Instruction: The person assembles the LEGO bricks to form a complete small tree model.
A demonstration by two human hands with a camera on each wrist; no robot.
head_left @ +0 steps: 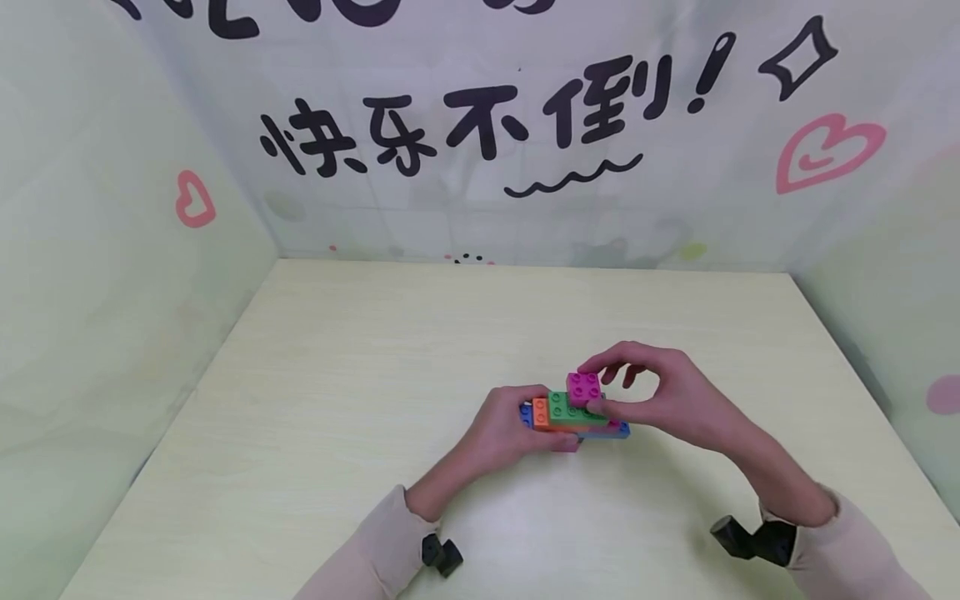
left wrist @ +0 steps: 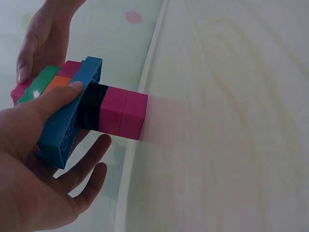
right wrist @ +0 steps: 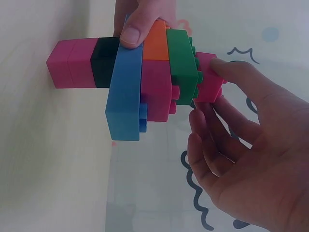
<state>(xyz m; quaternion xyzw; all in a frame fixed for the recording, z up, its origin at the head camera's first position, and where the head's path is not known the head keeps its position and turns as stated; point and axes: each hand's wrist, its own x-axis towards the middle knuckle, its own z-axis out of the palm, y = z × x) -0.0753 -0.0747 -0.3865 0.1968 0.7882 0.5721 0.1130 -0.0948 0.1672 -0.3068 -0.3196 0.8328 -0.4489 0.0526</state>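
My left hand (head_left: 501,429) grips a built-up stack of toy building bricks by its long blue brick (right wrist: 124,96), thumb on one face. Below the blue one, a dark brick (right wrist: 105,63) and two pink bricks (left wrist: 122,111) form a narrow column, its end close over the table. Above it lie an orange brick (right wrist: 155,42) and a pink brick (right wrist: 156,87) side by side, topped by a green brick (head_left: 558,410). With thumb and fingertips my right hand (head_left: 678,396) pinches a small pink brick (head_left: 583,388) right at the green brick's studs.
Both hands work over a pale wooden table (head_left: 360,350). A printed backdrop (head_left: 465,217) with dark lettering rises along the far edge, and light panels flank the table left and right. Black devices are strapped at both sleeve cuffs.
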